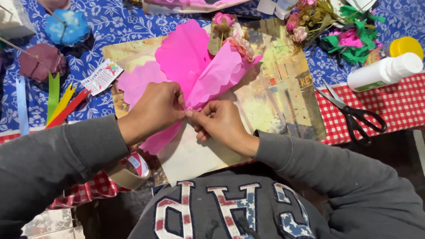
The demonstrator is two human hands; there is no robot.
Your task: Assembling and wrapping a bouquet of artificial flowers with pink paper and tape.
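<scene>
Left hand (157, 108) and right hand (219, 121) pinched shut together on gathered pink tissue (195, 71), fanning up from the pinch over a printed sheet (274, 93); scissors (354, 115) well right, tape roll (130, 170) below left.

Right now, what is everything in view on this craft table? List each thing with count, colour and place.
scalloped pink tissue paper sheets: several, pink, gathered at table centre
printed wrapping paper sheet: one, yellowish, under the tissue
small artificial flower sprig: one, pink and tan, at the tissue's top
black-handled scissors: one, right, on the red checked cloth
white plastic glue bottle: one, far right
yellow round lid: one, upper right
green and pink paper flowers: a cluster, upper right
coloured ribbon strips: several, blue, green, yellow, red, left
brown tape roll: one, lower left
blue floral cloth: one, covering the table's far side
left hand: pinching the tissue
right hand: pinching the tissue
</scene>
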